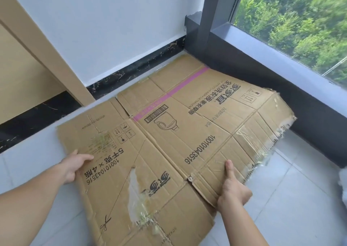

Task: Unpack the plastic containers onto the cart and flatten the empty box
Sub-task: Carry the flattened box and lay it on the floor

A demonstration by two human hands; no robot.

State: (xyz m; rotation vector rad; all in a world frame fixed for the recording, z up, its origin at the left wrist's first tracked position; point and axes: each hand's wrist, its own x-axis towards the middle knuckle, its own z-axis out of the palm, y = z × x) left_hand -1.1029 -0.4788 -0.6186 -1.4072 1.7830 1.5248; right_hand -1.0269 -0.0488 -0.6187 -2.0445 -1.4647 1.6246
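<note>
A flattened brown cardboard box with black print, a barcode and torn clear tape fills the middle of the view. Its far end overlaps another flat cardboard sheet with a pink stripe lying on the floor in the corner. My left hand grips the box's left edge, thumb on top. My right hand grips the lower right edge, thumb pointing up along the cardboard. The near part of the box looks lifted off the floor. No plastic containers or cart are in view.
Grey tiled floor lies under and to the right of the box. A white wall with dark marble skirting stands behind. A dark window ledge runs along the right. A beige door frame is at left.
</note>
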